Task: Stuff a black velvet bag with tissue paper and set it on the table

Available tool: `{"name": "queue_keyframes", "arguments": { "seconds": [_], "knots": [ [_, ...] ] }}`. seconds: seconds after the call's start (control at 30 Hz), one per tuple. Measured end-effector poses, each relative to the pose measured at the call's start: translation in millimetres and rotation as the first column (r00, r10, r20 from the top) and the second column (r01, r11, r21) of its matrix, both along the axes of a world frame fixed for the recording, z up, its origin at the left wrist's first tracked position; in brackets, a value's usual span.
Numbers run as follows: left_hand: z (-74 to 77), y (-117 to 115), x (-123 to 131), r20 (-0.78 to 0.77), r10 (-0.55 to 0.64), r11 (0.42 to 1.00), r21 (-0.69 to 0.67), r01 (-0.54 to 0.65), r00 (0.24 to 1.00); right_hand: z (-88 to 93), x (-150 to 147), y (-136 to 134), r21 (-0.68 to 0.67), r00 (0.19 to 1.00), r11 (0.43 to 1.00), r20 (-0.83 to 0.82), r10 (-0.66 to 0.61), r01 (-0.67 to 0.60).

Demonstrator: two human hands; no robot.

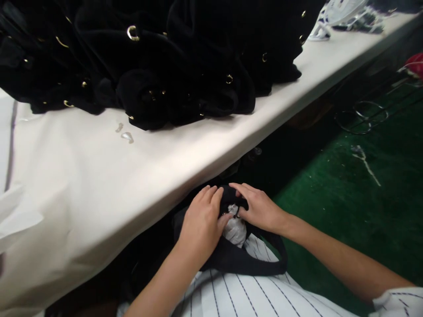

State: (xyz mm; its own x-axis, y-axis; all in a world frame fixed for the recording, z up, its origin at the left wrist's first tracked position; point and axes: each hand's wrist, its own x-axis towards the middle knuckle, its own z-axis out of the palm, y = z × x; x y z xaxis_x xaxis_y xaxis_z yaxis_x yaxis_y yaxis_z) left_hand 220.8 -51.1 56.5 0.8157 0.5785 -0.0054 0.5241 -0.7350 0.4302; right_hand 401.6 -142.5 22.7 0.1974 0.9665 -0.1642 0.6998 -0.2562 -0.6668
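A black fabric bag (231,259) with a looped strap lies on my lap, below the table edge. White crumpled stuffing (235,231), paper or thin plastic, shows in its opening. My left hand (200,222) closes over the left side of the bag's rim, its thumb beside the stuffing. On the opposite side, my right hand (261,209) grips the rim between curled fingers and thumb. A small dark piece with a glint sits between the two thumbs, too small to name. The bag's far side is in shadow.
Black fabric items with gold-coloured rings (158,57) are heaped on the cream-covered table (99,176). Small clear scraps (127,137) lie in front of them. White objects (340,17) stand at the far right end. A wire-like metal frame (361,116) is above the green floor (330,198).
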Motion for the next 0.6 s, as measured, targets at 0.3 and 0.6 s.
{"name": "queue_keyframes", "arguments": {
  "seconds": [0.3,0.6],
  "knots": [
    [-32.7,2,50,-0.311,-0.251,0.963,-0.177,0.204,0.917,-11.4,35,-17,-0.128,0.981,0.991,-0.193,0.015,-0.041],
    [-6.7,-8,54,-0.536,-0.082,0.996,-0.024,0.082,0.840,-14.0,9,17,-0.420,0.846,0.892,0.403,0.349,-0.168]
  ]
}}
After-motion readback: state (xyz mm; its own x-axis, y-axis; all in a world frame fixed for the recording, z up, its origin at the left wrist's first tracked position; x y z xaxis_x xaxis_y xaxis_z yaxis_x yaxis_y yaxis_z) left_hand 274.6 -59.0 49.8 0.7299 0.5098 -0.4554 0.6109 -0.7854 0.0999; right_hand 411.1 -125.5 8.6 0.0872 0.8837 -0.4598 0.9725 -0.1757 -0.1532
